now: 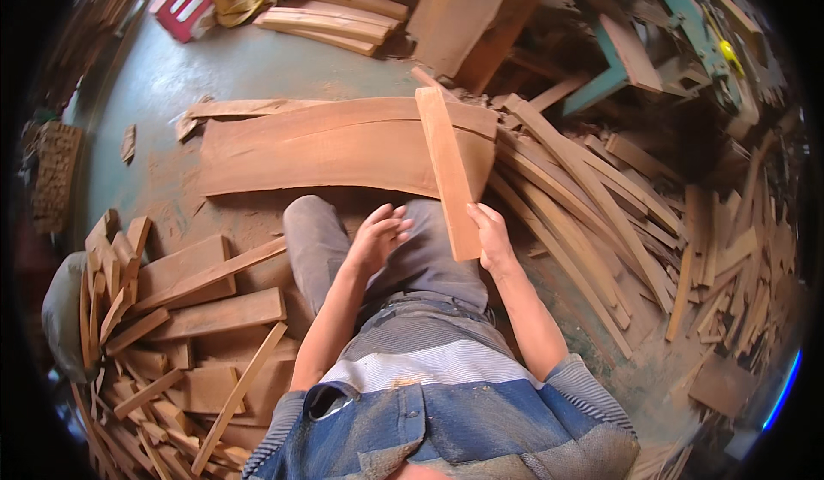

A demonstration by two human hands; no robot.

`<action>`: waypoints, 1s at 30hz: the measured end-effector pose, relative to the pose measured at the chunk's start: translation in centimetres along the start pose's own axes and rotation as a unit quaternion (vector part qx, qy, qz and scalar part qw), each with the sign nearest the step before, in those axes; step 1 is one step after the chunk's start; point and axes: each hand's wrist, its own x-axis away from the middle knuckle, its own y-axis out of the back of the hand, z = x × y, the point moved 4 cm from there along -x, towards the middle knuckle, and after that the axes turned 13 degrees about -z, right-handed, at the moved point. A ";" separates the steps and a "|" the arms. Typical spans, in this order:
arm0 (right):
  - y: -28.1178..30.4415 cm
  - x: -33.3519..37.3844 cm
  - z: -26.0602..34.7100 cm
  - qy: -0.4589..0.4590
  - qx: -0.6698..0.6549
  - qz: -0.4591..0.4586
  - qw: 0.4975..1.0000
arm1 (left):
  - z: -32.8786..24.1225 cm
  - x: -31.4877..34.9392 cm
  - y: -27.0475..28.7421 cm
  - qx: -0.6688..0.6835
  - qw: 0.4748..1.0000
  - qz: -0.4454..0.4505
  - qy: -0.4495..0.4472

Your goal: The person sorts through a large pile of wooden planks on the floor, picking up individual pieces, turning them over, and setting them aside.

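Sawdust-flecked shirt [506,424] is nearest, then trousered legs [313,231]. Right hand [491,233]: grip closed on the near end of a wood strip [448,171], thumb and fingers at its right edge, probably to leave the long face exposed. Strip slants from the lap across a wide slab [318,150]; can't tell if they touch. Left hand [378,238]: grip half open, fingers curled, nothing visible in it, just left of the strip. Slab lies crosswise beyond the knees, offcuts [223,317] left, long strips [575,214] right, seemingly for easy reach.
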 end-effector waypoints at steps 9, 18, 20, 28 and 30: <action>13.6 -2.1 3.9 0.076 -0.085 -0.310 0.944 | 2.3 -2.3 7.0 0.133 0.989 -0.061 -0.005; 38.6 -10.3 21.5 0.159 0.024 -0.394 0.905 | 2.8 -2.6 5.5 0.116 0.988 -0.104 -0.011; 30.2 -13.9 19.1 0.204 0.062 -0.318 0.924 | 1.9 -1.3 5.6 0.135 0.986 -0.097 -0.029; -5.5 -22.3 9.2 0.435 0.529 0.023 0.728 | 3.0 0.9 5.9 0.144 0.980 -0.129 -0.045; -11.1 -25.0 9.0 0.526 0.569 0.044 0.631 | 3.5 2.1 5.1 0.118 0.984 -0.118 -0.057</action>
